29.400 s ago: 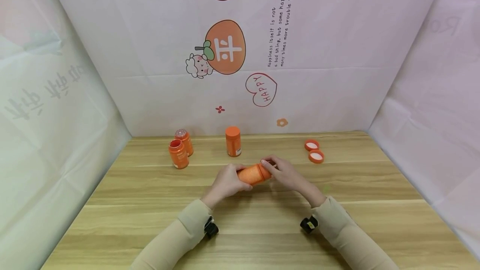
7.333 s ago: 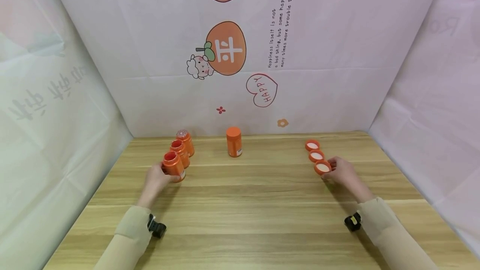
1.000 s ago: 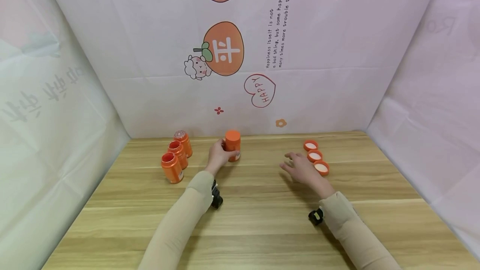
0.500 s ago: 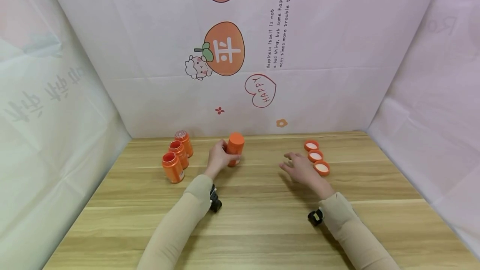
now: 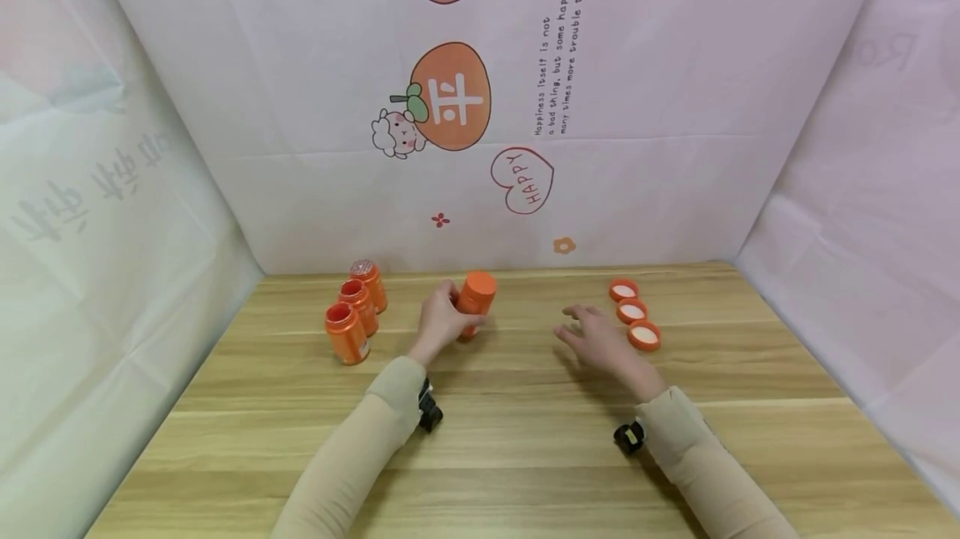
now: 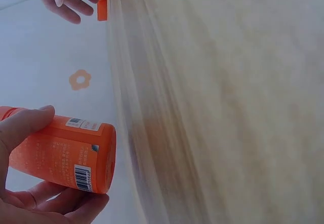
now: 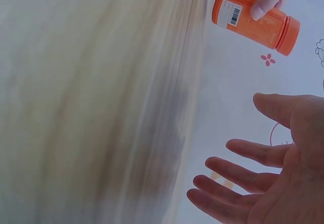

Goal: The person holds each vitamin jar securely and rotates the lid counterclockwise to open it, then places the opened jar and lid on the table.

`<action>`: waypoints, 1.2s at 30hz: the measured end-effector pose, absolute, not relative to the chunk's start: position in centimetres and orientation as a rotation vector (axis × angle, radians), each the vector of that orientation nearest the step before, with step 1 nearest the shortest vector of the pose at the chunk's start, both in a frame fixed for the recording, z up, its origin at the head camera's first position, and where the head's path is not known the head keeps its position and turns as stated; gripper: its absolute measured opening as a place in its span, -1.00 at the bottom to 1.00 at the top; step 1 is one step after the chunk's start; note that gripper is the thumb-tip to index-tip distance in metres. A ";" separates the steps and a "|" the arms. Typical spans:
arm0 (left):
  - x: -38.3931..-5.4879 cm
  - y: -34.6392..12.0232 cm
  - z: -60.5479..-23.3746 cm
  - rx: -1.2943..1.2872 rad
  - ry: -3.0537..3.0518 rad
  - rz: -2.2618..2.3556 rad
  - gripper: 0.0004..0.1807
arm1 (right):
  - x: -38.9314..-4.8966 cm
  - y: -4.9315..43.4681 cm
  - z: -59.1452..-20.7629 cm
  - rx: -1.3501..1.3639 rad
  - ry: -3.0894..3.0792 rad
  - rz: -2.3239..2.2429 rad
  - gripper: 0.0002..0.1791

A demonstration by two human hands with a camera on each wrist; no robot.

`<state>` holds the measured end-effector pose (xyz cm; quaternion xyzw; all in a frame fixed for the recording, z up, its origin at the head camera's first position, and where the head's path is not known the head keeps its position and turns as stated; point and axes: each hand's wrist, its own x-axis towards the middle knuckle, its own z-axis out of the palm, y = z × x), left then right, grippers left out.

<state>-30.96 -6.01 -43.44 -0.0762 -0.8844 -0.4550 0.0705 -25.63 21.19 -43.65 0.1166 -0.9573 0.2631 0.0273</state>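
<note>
My left hand (image 5: 441, 318) grips an orange bottle (image 5: 476, 297) with its cap (image 5: 481, 282) on, thumb on one side and fingers on the other. The bottle leans a little to the right, and the left wrist view shows its barcode label (image 6: 83, 178) and base, lifted off the table. Over the table to the right, my right hand (image 5: 597, 342) holds nothing; its fingers (image 7: 238, 178) are spread and loosely bent. Close beside it, three orange caps (image 5: 643, 336) lie in a row, white insides up.
Three uncapped orange bottles (image 5: 347, 334) stand in a slanting row at the left; the rearmost bottle (image 5: 368, 284) has a patterned silvery top. A printed white sheet (image 5: 637, 106) rises behind the wooden table (image 5: 517, 456), with more white sheeting on both sides.
Over the last second my left hand has lifted the capped bottle, tilted it and brought it slightly right and nearer. Earlier, a third bottle and its cap were set down in the rows.
</note>
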 end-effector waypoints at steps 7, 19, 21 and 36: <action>-30.3 -6.0 -43.4 -0.256 -2.663 -1.367 -0.51 | -25.5 20.7 -43.3 0.383 -2.945 0.817 -0.35; -29.0 -5.9 -43.2 -0.312 -2.624 -1.385 -0.53 | -25.0 19.7 -42.9 0.386 -2.937 0.807 -0.33; -28.8 -5.9 -43.3 -0.315 -2.627 -1.387 -0.53 | -24.9 19.5 -42.9 0.393 -2.927 0.809 -0.34; -27.2 -6.0 -43.2 -0.380 -2.615 -1.435 -0.56 | -23.9 18.2 -42.0 0.446 -2.868 0.844 -0.41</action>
